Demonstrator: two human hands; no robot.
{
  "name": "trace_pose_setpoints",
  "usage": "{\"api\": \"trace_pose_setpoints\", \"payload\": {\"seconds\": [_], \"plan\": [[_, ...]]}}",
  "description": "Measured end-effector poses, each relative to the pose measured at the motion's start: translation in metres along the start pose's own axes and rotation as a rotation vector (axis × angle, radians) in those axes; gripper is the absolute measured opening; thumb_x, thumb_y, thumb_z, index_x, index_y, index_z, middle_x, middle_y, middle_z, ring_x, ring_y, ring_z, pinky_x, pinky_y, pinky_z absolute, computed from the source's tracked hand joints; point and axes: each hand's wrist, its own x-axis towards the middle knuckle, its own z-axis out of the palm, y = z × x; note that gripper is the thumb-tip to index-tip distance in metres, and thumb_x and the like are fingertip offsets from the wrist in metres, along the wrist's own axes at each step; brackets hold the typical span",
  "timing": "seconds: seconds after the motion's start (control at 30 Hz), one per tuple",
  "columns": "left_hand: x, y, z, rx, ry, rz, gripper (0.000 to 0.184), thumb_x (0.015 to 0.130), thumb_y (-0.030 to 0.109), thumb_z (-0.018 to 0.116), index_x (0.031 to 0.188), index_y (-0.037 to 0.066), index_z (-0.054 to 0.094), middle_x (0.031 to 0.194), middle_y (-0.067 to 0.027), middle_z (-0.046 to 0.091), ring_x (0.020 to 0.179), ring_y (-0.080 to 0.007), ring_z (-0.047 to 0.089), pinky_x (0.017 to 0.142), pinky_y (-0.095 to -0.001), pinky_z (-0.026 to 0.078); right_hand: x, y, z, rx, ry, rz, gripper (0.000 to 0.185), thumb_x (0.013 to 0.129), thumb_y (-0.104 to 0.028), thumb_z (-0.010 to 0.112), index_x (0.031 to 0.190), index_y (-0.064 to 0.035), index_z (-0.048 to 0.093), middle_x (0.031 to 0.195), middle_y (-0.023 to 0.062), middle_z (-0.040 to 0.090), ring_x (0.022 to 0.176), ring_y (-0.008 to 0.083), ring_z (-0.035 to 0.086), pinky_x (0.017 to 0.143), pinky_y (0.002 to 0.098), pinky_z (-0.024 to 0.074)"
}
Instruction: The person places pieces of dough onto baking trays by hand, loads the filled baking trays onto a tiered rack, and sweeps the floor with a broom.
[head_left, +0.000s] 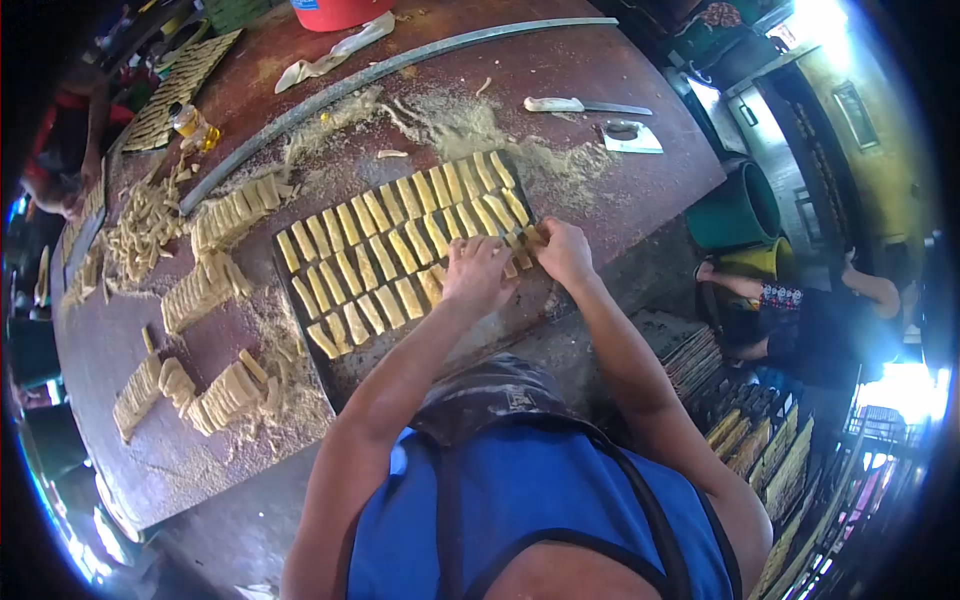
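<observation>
A dark baking tray (pixel 312 372) holds rows of pale yellow dough sticks (pixel 366 268), laid side by side. My left hand (pixel 480 275) rests over the front row toward the tray's right side, fingers bent down onto the sticks and thumb apart; what lies under the palm is hidden. At the tray's right edge, my right hand (pixel 565 254) is closed, with thumb and fingers pinching the end of a dough stick (pixel 535 237). Part of the front row is hidden by my left hand and forearm.
Cut dough piles (pixel 225 395) and loose flour lie left on the red table (pixel 640 75). Behind the tray are a long metal bar (pixel 400 62), a knife (pixel 585 106), a scraper (pixel 632 137) and an oil bottle (pixel 195 127). Other people stand left and right, near stacked trays (pixel 690 358).
</observation>
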Motion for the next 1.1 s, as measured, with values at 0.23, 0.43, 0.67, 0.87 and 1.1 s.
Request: {"api": "trace_pose_setpoints", "payload": {"seconds": [0.23, 0.43, 0.67, 0.87, 1.1], "plan": [[0.017, 0.013, 0.019, -0.028, -0.023, -0.136, 0.052, 0.079, 0.037, 0.078, 0.124, 0.016, 0.062, 0.127, -0.0057, 0.056, 0.125, -0.025, 0.049, 0.108, -0.0521, 0.03, 0.012, 0.034, 0.011, 0.095, 0.117, -0.305, 0.019, 0.081, -0.013, 0.067, 0.097, -0.0039, 0.071, 0.098, 0.0178, 0.067, 0.094, 0.0382, 0.065, 0.08, 0.0459, 0.0526], [-0.041, -0.016, -0.048, -0.038, 0.316, -0.416, 0.036, 0.083, 0.032, 0.075, 0.115, 0.016, 0.069, 0.122, -0.0054, 0.064, 0.123, -0.0242, 0.054, 0.107, -0.0499, 0.031, 0.012, 0.023, -0.014, 0.293, 0.119, -0.349, 0.015, 0.086, -0.012, 0.069, 0.096, -0.0007, 0.07, 0.078, 0.0155, 0.069, 0.069, 0.0303, 0.068, 0.067, 0.0383, 0.0529], [-0.184, -0.101, -0.119, 0.153, 0.58, -0.816, 0.031, 0.081, 0.024, 0.076, 0.111, 0.014, 0.071, 0.119, -0.0063, 0.067, 0.118, -0.0251, 0.057, 0.106, -0.0446, 0.033, -0.013, -0.066, 0.025, 0.49, -0.046, -0.423, 0.016, 0.09, -0.011, 0.068, 0.101, 0.0012, 0.066, 0.08, 0.0083, 0.069, 0.066, 0.0147, 0.066, 0.064, 0.0293, 0.0518], [-0.313, -0.199, -0.202, 0.049, 0.429, -0.862, 0.037, 0.081, 0.028, 0.077, 0.113, 0.01, 0.07, 0.119, -0.0111, 0.066, 0.117, -0.0304, 0.058, 0.102, -0.0436, 0.043, -0.089, -0.252, 0.118, 0.419, -0.474, -0.649, 0.025, 0.09, -0.023, 0.067, 0.099, 0.0004, 0.067, 0.078, 0.0099, 0.071, 0.072, 0.0226, 0.071, 0.063, 0.0367, 0.0542], [-0.347, -0.24, -0.226, 0.043, 0.053, -0.854, 0.049, 0.081, 0.04, 0.077, 0.121, 0.014, 0.069, 0.123, -0.0122, 0.066, 0.116, -0.0311, 0.061, 0.098, -0.043, 0.047, -0.156, -0.404, 0.241, -0.255, -0.411, -0.628, 0.029, 0.094, -0.03, 0.063, 0.108, -0.0042, 0.065, 0.091, 0.0127, 0.067, 0.085, 0.0234, 0.066, 0.077, 0.0346, 0.0572]]}}
